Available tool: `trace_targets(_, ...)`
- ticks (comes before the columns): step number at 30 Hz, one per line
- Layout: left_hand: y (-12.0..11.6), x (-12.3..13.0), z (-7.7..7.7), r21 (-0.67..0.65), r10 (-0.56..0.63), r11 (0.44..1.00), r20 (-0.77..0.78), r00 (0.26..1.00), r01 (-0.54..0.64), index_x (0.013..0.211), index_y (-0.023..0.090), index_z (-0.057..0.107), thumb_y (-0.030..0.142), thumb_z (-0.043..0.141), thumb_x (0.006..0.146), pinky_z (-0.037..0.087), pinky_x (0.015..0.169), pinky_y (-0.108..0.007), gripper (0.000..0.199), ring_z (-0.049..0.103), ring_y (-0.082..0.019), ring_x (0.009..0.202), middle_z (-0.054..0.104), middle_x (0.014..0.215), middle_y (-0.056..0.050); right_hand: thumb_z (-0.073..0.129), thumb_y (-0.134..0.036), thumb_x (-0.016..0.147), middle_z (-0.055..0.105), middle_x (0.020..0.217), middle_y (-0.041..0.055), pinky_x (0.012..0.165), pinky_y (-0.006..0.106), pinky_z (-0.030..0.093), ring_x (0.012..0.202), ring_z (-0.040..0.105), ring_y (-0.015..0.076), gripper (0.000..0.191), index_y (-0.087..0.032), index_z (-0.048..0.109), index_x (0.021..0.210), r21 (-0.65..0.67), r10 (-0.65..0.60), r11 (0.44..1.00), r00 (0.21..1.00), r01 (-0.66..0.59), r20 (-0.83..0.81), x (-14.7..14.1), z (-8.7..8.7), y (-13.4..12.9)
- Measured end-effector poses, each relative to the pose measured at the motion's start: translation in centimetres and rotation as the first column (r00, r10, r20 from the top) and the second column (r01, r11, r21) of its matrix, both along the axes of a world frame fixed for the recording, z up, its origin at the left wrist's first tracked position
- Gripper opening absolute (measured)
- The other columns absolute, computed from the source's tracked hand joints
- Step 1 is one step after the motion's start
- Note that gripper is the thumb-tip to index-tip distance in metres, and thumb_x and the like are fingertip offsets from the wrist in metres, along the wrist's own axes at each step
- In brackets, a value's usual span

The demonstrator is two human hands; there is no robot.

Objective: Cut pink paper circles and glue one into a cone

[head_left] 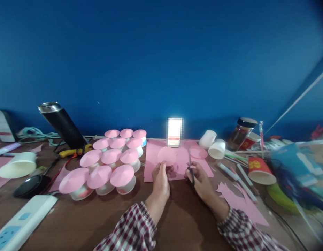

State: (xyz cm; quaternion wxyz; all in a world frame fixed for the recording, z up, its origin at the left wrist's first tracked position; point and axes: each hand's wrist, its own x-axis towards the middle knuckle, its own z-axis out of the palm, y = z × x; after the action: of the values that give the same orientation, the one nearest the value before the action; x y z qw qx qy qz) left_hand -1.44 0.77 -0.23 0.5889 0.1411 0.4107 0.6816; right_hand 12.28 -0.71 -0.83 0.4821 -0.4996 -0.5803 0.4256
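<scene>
- The pink disc (167, 155) is at twelve o'clock from the left grip (161, 179), which pinches its near edge, with the thumb on top.
- The right grip (200, 181) is closed around the handles of the scissors (191, 168); whether the blades are parted, I cannot tell.
- The important relation is this one: the blades stand at about three o'clock from the disc, near its edge, and they do not seem to touch it.
- The disc is round, so it has no long axis; the scissors have one, and it runs almost from six to twelve o'clock, with the tips away from the person.
- The left grip is the nearer to the disc; the right grip is at about four o'clock from it.
- Beyond both grips the pink sheet (151, 162) lies on the counter (184, 223). A second disc (199, 152) is at three o'clock from the blades, near them.
- At nine to ten o'clock from the left grip, pink cones (111, 156) stand in rows on cups (126, 187).
</scene>
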Motion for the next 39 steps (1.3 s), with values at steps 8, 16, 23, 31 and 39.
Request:
trace_targets(8,0.0,0.0,0.2,-0.028,0.042,0.999,-0.013,0.999,-0.042,0.073,0.016,0.056,0.033,0.068,0.066,0.045,0.051,-0.023,0.022,0.061,-0.012,0.056,0.062,0.065,0.000,0.059,-0.042,0.082,0.066,0.075,0.0043,0.060,0.027,0.046,0.067,0.060,0.0191,0.031,-0.017,0.060,0.100,0.121,-0.113,0.990,0.943,0.078,0.312,0.3,0.9,-0.1)
trace_targets(16,-0.2,-0.4,3.9,0.149,0.016,0.989,-0.263,0.965,0.024,0.068,0.015,0.057,0.033,0.067,0.071,0.034,0.046,-0.017,0.020,0.044,-0.005,0.048,0.049,0.055,0.004,0.059,-0.028,0.079,0.067,0.076,0.0030,0.056,0.025,0.038,0.067,0.061,0.0197,0.017,-0.020,0.053,0.093,0.151,-0.151,0.986,0.731,0.067,0.665,-0.3,0.3,-0.6)
trace_targets(23,2.9,4.2,5.2,-0.019,-0.268,0.954,-0.501,0.823,0.299,0.070,0.015,0.058,0.024,0.065,0.069,0.042,0.049,-0.021,0.012,0.053,-0.009,0.050,0.057,0.060,-0.001,0.060,-0.021,0.078,0.066,0.089,0.0096,0.065,0.027,0.041,0.081,0.060,0.0231,0.028,-0.016,0.053,0.104,0.213,-0.113,0.970,0.552,-0.120,0.826,-0.8,0.4,-1.0)
trace_targets(31,8.2,8.8,4.7,-0.059,-0.286,0.939,-0.684,0.671,0.339,0.067,0.014,0.062,0.018,0.072,0.062,0.046,0.055,-0.025,0.012,0.064,-0.018,0.061,0.063,0.058,-0.005,0.059,-0.028,0.079,0.067,0.085,0.0095,0.064,0.028,0.042,0.077,0.062,0.0233,0.029,-0.015,0.055,0.105,0.219,-0.131,0.972,0.567,-0.088,0.813,-0.3,-0.8,-0.3)
trace_targets(39,5.0,6.7,5.8,0.242,0.038,0.925,-0.826,0.563,0.292,0.115,0.013,0.054,0.025,0.058,0.082,0.051,0.077,-0.030,0.035,0.063,-0.017,0.088,0.062,0.114,-0.014,0.061,-0.028,0.078,0.069,0.080,0.0082,0.060,0.027,0.042,0.071,0.064,0.0227,0.025,-0.016,0.059,0.100,0.224,-0.156,0.974,0.643,-0.026,0.750,-0.1,-0.7,-0.1)
